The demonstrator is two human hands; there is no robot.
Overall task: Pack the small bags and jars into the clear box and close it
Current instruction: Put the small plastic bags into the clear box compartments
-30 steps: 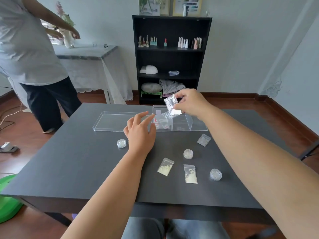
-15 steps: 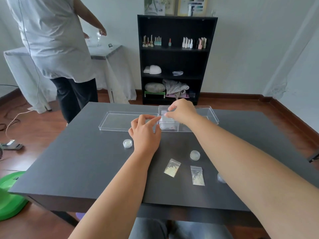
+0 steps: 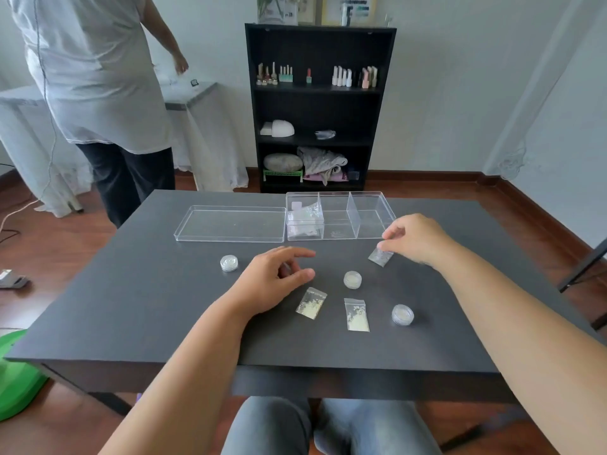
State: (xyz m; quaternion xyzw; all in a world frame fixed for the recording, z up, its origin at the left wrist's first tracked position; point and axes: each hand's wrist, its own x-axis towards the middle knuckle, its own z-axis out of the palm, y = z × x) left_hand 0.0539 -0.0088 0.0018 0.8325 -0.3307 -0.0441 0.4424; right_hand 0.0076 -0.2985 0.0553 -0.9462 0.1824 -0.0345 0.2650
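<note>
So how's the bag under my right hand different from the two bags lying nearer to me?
The bag at the right hand holds silvery, greyish flakes and is pinched at its top edge by the right hand. The two nearer bags hold pale yellowish flakes and lie untouched on the table. It also sits closer to the clear box. All three are small clear bags, not yet packed.

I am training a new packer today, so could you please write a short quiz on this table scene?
1. True or false: the flat clear lid covers the clear divided box.
2. How many small round clear jars lie on the dark grey table?
3. Which hand touches the small silvery plastic bag: A left hand, B right hand?

Key: 1 false; 2 three; 3 B.
</note>
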